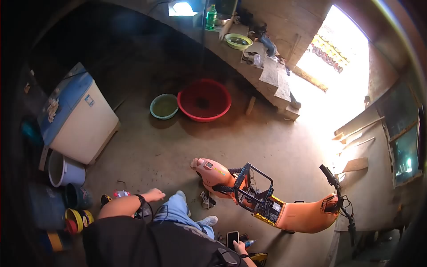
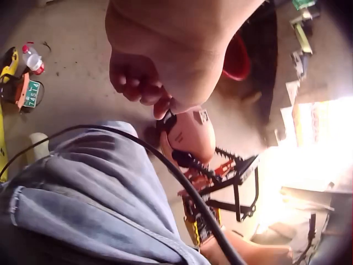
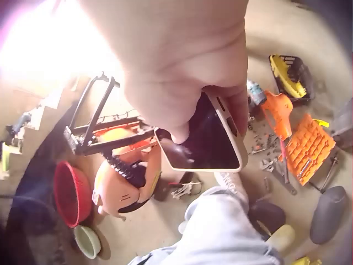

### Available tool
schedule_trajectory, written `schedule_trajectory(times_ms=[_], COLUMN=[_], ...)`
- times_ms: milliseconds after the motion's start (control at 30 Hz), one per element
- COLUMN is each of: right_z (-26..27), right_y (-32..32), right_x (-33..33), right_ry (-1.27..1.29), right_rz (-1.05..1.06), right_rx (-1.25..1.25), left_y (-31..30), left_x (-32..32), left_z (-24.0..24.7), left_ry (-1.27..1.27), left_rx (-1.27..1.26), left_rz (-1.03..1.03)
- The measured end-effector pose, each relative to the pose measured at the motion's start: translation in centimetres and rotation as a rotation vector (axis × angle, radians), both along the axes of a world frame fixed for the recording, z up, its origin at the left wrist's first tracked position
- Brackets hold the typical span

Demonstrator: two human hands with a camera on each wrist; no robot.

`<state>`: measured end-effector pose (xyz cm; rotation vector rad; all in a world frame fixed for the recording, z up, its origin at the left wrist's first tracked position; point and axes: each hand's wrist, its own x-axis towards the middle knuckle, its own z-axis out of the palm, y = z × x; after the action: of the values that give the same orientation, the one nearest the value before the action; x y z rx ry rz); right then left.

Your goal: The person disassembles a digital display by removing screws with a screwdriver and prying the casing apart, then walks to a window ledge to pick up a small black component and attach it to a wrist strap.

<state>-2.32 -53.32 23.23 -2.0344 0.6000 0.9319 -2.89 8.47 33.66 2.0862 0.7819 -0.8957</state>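
Observation:
My right hand (image 1: pixel 240 247) grips a smartphone (image 3: pixel 208 141) with a pale case and a dark screen; in the right wrist view my thumb lies over the screen. Out in front of my body hangs my left hand (image 1: pixel 154 195), its fingers loosely curled with nothing in them. In the left wrist view that hand overlaps the rear of a partly stripped orange electric scooter (image 1: pixel 307 216). The scooter's black frame (image 1: pixel 257 178) and inner parts are exposed. A dark cable (image 2: pixel 182 176) crosses in front of my jeans (image 2: pixel 99 193).
Tools and loose parts lie on the floor around an orange perforated mat (image 3: pixel 308 149) and a black crate (image 3: pixel 292 77). Farther off stand a red basin (image 1: pixel 204 116), a smaller green basin (image 1: pixel 163 116) and a blue-topped washing machine (image 1: pixel 84 127). Buckets (image 1: pixel 66 171) line the left side.

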Motion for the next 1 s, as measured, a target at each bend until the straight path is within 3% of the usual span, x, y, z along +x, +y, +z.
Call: schedule_trajectory(times_ms=[100,133,167,267,367,400,433,467,500,533,567,600,633,700,800,833,1000], right_z=[5.0,2.2,-6.8,-3.9,-2.1,-2.6,-0.2,2.5,3.1,7.2,3.8,2.0,5.4,8.2,8.7,7.5,7.2], right_y=[-1.0,-2.6,-6.8,-6.2,6.3,15.5,27.7,35.2,30.6,21.4,19.8,20.2,22.5,26.3,29.5,30.1,34.3], right_x=[-2.0,-4.2,-8.9,-3.6,-3.8,-1.5,2.9,4.9,-0.2,-8.1,-7.6,-5.6,-1.1,4.3,10.0,10.7,10.7], right_ry=[-0.024,0.009,-0.226,-0.208,-0.106,-0.075,-0.037,0.002,0.04,0.071,0.03,-0.054,-0.182,-0.34,-0.329,-0.315,-0.169], right_rz=[-0.056,-0.184,-0.122,-0.093,-0.062,-0.062,-0.064,-0.05,-0.025,0.003,-0.092,-0.143,0.087,0.009,0.006,-0.135,-0.176], right_rx=[-0.03,0.017,-0.307,-0.385,-0.459,-0.468,-0.485,-0.512,-0.541,-0.565,-0.372,-0.163,-0.332,-0.239,-0.198,-0.073,-0.125], left_y=[5.3,5.6,7.3,10.6,15.2,17.5,19.4,21.6,23.3,24.6,25.8,26.4,26.4,25.5,22.8,22.1,21.8], left_x=[-4.7,-5.1,-6.0,-4.5,-0.6,1.0,2.2,3.8,5.6,7.0,8.7,11.1,13.3,16.5,17.8,17.6,15.2], left_z=[-3.0,-0.9,-2.4,-2.5,-3.2,-3.5,-3.7,-3.3,-2.0,-0.8,0.4,3.6,7.5,12.8,17.6,19.4,17.4], left_ry=[0.068,0.225,0.213,0.229,0.116,0.122,0.136,0.122,0.107,-0.042,-0.192,-0.171,-0.141,-0.187,-0.209,-0.214,-0.043], left_rx=[0.087,0.025,-0.043,-0.176,-0.276,-0.29,-0.312,-0.28,-0.253,-0.278,-0.301,-0.442,-0.582,-0.749,-1.066,-1.12,-1.347], left_rz=[-0.156,0.063,0.031,0.072,0.064,0.119,0.171,0.138,0.116,0.042,-0.038,-0.023,-0.007,-0.187,-0.399,-0.482,-0.329])
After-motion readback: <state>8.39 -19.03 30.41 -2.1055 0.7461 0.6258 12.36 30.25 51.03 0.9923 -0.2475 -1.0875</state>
